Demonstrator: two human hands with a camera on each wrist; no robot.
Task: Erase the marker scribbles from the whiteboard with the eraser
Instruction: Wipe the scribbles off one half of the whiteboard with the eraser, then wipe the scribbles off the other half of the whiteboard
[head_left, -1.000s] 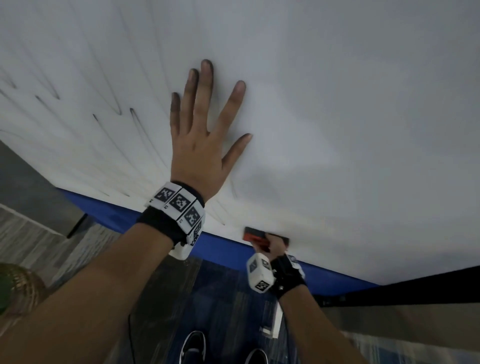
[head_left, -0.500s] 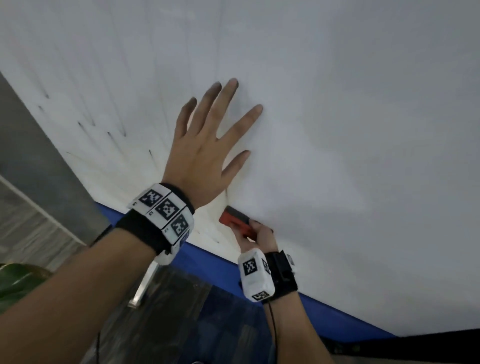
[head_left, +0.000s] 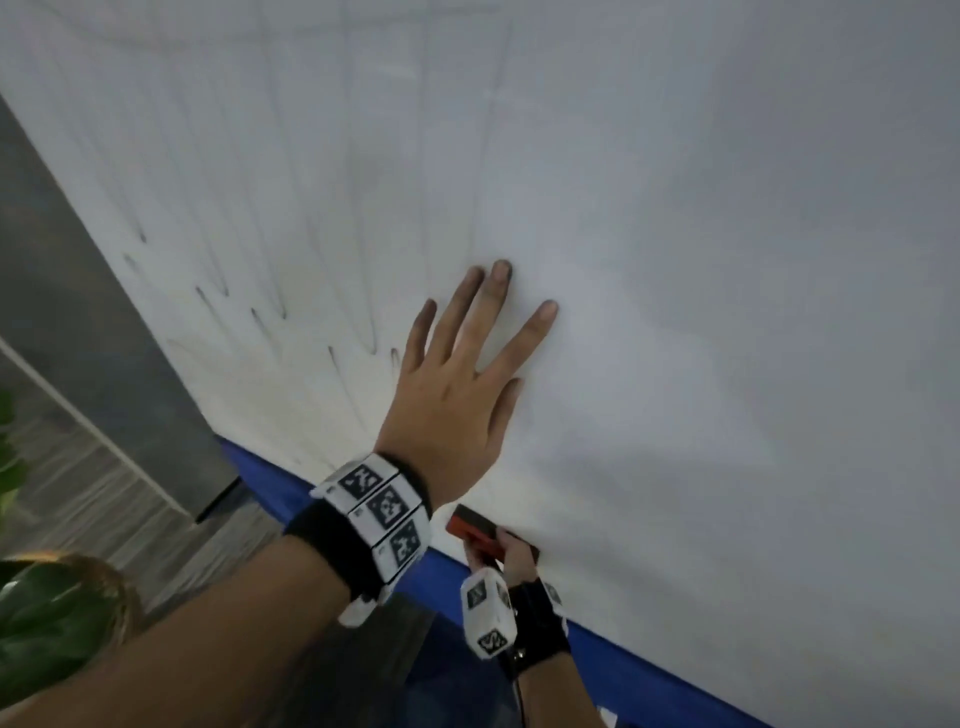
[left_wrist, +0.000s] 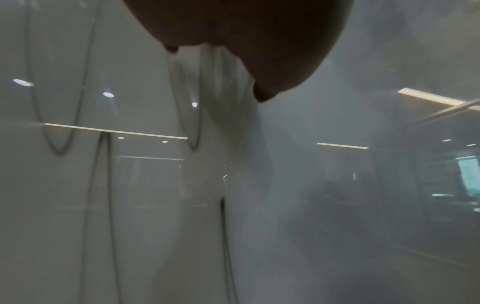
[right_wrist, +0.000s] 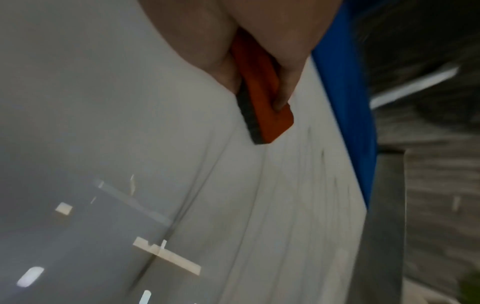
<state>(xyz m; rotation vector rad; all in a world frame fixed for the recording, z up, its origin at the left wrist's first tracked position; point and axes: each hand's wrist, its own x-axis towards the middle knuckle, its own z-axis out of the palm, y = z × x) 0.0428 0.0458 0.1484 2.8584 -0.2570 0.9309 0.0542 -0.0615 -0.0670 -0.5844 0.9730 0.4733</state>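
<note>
Whiteboard (head_left: 675, 260) carries faint scribbles (head_left: 270, 312) | left hand (head_left: 457, 395) pressed flat, fingers spread | right hand (head_left: 511, 553) grips eraser (head_left: 475, 530) against board's lower edge

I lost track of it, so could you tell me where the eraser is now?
In the head view, the eraser is low on the whiteboard, by its blue edge, gripped by the right hand below the left wrist.

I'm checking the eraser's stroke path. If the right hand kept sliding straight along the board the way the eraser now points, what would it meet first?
Probably the left hand, pressed flat on the whiteboard just beyond the eraser held by the right hand. Any faint marker scribbles between are hidden by the left wrist; exact heading is uncertain.
</note>
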